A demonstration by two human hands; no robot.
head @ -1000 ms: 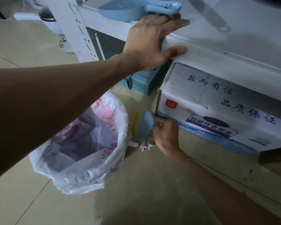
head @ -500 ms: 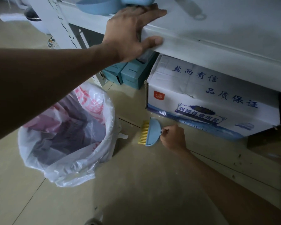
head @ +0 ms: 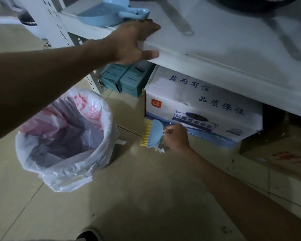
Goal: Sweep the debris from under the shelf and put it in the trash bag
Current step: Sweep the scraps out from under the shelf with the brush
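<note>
My right hand (head: 176,136) grips a small blue hand brush (head: 154,133) with yellow bristles, low on the floor in front of a white carton (head: 198,105) under the shelf. A few white scraps of debris (head: 159,149) lie on the tile just below the brush. My left hand (head: 134,42) rests flat on the front edge of the white shelf (head: 215,49), fingers spread over the lip. A blue dustpan (head: 111,13) lies on the shelf just behind that hand. The white trash bag (head: 63,136) with red print stands wide on the floor to the left.
Teal boxes (head: 127,80) sit under the shelf left of the carton. The shelf's perforated white post (head: 59,28) rises at upper left. Dark specks dot the tiles at right near a brown cardboard piece (head: 285,159). Grey handles (head: 179,20) lie on the shelf top.
The brush has gone from bristles facing me to lying flat and has shifted slightly right along the carton's front. The white scraps, hidden half a second ago, show again below it. Left hand stays on the shelf.
</note>
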